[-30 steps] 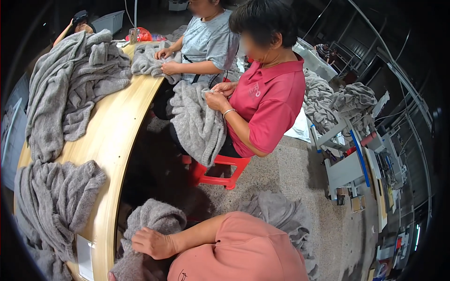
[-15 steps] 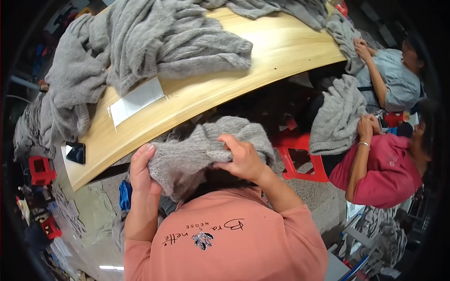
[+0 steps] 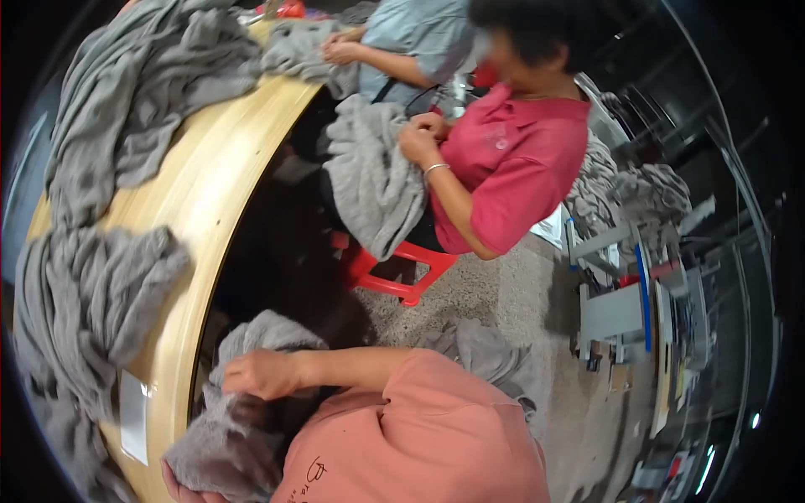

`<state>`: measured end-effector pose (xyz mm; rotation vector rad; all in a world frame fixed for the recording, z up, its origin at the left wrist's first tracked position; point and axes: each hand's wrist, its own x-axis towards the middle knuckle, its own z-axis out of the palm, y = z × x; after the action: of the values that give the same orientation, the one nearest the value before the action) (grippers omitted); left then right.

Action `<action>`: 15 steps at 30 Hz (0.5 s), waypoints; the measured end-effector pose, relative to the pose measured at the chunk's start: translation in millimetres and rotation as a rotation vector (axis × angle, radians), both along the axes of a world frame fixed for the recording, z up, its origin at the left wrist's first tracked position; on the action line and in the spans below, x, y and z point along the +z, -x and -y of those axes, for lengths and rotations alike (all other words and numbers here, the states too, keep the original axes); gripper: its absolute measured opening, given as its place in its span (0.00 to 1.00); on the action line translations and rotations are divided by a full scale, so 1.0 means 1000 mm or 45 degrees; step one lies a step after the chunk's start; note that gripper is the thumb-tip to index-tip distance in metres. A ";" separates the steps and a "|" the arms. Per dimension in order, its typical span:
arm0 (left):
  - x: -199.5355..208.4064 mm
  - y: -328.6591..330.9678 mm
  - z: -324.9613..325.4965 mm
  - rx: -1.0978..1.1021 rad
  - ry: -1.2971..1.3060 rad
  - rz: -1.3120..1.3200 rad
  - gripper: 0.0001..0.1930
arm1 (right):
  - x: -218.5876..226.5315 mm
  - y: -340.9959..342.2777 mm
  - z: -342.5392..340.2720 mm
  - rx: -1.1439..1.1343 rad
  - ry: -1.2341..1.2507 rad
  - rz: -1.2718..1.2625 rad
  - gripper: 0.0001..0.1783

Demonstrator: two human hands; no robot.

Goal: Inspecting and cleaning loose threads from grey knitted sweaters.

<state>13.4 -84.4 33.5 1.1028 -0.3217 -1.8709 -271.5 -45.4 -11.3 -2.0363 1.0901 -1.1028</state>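
A fuzzy grey knitted garment (image 3: 233, 448) lies bunched over my lap beside the table's near edge. My right hand (image 3: 262, 375) is closed on its upper part, with the fingers curled into the knit. Lower down, my left hand (image 3: 180, 486) cups the garment's bottom end; only part of it shows at the lower edge of the picture. The garment's folds hide some fingers of both hands.
Heaps of grey knitwear (image 3: 92, 310) cover much of the curved wooden table (image 3: 214, 180), where a white paper (image 3: 134, 419) lies. A person in a red shirt (image 3: 511, 168) sits on a red stool (image 3: 411, 272), handling grey knitwear; another in light blue (image 3: 415, 42) works beyond. Grey cloth (image 3: 482, 352) lies behind me.
The view has swung to the right, so the table and my hands now sit further left and the co-workers nearer the middle. Both hands still hold the garment.
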 end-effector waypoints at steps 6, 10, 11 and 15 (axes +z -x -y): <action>-0.028 -0.026 0.007 0.089 0.011 -0.036 0.20 | 0.016 0.000 -0.004 -0.419 -0.007 -0.012 0.08; -0.047 -0.050 -0.001 -0.156 0.534 1.056 0.29 | 0.016 0.002 -0.005 -0.151 -0.134 0.438 0.11; -0.051 -0.054 -0.002 -0.202 0.724 1.186 0.27 | 0.015 0.001 -0.006 -0.135 -0.165 0.396 0.11; -0.059 -0.053 -0.005 -0.076 0.969 1.034 0.24 | 0.011 -0.006 -0.013 -0.034 -0.277 -0.009 0.06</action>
<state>66.5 -79.3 -25.0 1.2307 -1.3999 -1.0684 -265.2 -32.6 -0.4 -1.8612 1.1893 -0.9456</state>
